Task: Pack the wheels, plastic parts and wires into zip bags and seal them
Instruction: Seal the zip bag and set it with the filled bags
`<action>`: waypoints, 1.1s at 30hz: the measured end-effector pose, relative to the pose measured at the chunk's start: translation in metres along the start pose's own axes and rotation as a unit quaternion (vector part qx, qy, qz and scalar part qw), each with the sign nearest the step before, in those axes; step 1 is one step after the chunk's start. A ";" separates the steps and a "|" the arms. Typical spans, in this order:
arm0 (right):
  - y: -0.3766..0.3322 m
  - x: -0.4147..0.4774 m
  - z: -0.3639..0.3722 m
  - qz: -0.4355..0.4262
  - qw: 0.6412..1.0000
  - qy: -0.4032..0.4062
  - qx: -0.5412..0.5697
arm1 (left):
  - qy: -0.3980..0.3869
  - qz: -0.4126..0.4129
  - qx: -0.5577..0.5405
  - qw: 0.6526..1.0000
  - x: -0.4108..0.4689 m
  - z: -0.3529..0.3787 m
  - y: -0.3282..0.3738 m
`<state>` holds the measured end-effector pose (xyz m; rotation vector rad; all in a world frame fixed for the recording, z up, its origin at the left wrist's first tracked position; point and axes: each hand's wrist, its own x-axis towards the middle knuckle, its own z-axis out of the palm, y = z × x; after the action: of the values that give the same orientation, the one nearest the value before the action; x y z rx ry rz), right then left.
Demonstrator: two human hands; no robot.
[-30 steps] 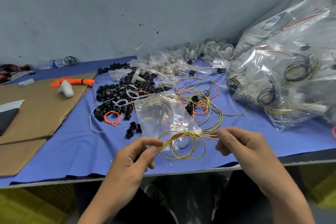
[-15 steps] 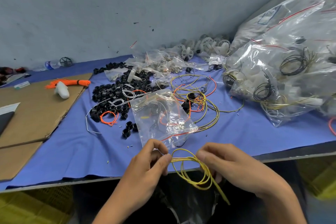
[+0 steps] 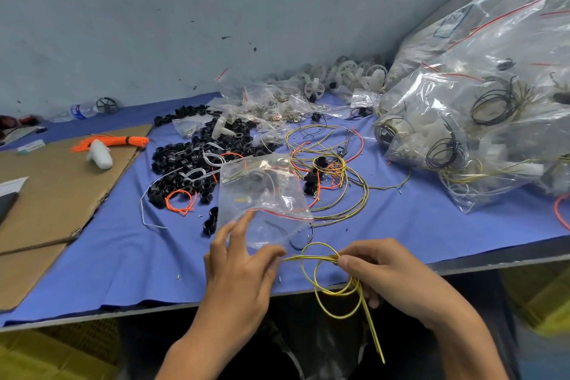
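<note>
Pinches the coiled yellow wire (image 3: 336, 291) in right fingers (image 3: 347, 262), holding its loops together; spreads left fingers (image 3: 243, 225) against the clear red-sealed plastic zip bag (image 3: 265, 191) just ahead, seemingly to open it.

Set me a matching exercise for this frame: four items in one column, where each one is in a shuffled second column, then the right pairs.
1. yellow wire coil
2. small zip bag
3. orange wire bundle
4. white wheels

A. lying on the cardboard
B. heaped by the back wall
C. held in the right hand
D. touched by the left hand

Pairs: 1-C, 2-D, 3-A, 4-B.
</note>
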<state>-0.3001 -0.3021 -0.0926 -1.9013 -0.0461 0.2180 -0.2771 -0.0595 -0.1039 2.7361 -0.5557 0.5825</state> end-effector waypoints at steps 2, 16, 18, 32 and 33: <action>0.001 0.001 0.001 0.011 1.000 0.013 0.001 | 0.019 -0.012 0.052 0.998 0.000 0.005 0.000; 0.001 0.000 0.007 0.012 0.999 -0.035 -0.023 | -0.030 -0.056 0.099 0.993 -0.006 -0.003 -0.037; 0.000 0.000 0.009 0.007 0.999 -0.045 -0.026 | -0.038 -0.061 0.105 0.992 -0.004 -0.008 -0.039; -0.018 0.032 0.075 -0.047 0.971 0.075 0.221 | -0.059 0.085 -0.018 0.994 0.004 -0.012 -0.029; -0.021 0.035 0.082 -0.044 0.966 0.066 0.244 | -0.066 0.084 -0.027 0.994 0.003 -0.013 -0.028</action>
<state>-0.2781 -0.2141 -0.1032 -1.4140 0.0135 0.0337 -0.2669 -0.0312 -0.0961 2.7076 -0.8271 0.4199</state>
